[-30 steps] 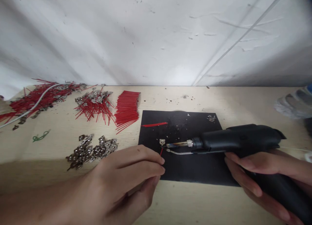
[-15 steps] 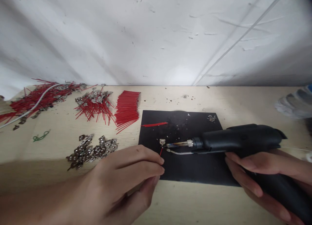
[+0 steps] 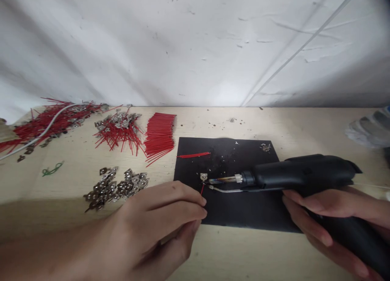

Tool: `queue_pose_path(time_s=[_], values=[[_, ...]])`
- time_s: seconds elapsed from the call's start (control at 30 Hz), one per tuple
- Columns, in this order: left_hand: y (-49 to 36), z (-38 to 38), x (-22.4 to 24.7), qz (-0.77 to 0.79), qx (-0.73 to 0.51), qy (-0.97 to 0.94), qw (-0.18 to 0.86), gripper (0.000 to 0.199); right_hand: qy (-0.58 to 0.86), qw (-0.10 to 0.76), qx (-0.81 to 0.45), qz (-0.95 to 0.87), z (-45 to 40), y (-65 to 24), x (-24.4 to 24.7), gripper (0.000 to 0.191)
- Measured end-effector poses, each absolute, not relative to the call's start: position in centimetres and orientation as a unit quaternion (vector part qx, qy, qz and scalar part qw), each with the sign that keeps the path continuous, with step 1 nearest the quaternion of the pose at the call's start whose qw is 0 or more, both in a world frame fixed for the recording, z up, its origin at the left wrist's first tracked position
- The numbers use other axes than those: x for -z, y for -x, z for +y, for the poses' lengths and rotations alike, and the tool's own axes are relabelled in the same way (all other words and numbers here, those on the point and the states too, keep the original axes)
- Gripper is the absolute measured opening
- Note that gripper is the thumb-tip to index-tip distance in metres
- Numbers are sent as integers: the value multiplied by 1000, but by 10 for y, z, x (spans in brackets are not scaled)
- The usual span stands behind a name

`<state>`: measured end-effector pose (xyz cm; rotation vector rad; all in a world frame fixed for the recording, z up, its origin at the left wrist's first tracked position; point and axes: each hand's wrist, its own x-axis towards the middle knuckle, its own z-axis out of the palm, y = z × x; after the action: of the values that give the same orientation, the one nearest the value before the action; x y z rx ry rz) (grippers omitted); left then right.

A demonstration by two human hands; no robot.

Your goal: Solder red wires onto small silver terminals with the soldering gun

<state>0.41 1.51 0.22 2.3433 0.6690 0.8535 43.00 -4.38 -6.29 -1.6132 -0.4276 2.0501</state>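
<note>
My left hand (image 3: 164, 220) pinches a short red wire (image 3: 202, 189) over the black mat (image 3: 243, 212). The wire's far end meets the tab of a small metal snap terminal (image 3: 204, 176) lying on the mat. My right hand (image 3: 335, 216) is wrapped round a black soldering gun (image 3: 304, 173). Its metal tip (image 3: 222, 180) points left, close to the terminal's tab, with a thin curved feed tube (image 3: 227, 191) just below it. Whether the tip touches the tab cannot be made out.
Several red wires (image 3: 193, 155) lie on the mat. Left of it are a red wire stack (image 3: 160, 135), loose terminals (image 3: 114, 187), two piles of wires with terminals (image 3: 120, 130) (image 3: 57, 118) and a green wire (image 3: 53, 169). Clear plastic (image 3: 370, 128) sits far right.
Almost nothing differs. The whole view has shifted very slightly, while both hands, the wire and the soldering gun keep the same places relative to the terminal.
</note>
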Motion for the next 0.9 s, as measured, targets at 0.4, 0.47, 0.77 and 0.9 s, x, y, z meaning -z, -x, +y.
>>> queue_pose_path(time_s=[0.4,0.47,0.77,0.9], values=[[-4,18,-3,251,-333,-869,269,32,563,294,-759,-143,-41,-420,45,46],[-4,20,-3,247,-324,-872,270,33,565,297,-757,-139,-40,-420,45,43],[-6,19,-4,250,-325,-872,268,33,567,263,-768,-139,-20,-393,14,62],[-5,20,-2,247,-325,-870,276,34,566,255,-774,-126,-9,-379,-10,68]])
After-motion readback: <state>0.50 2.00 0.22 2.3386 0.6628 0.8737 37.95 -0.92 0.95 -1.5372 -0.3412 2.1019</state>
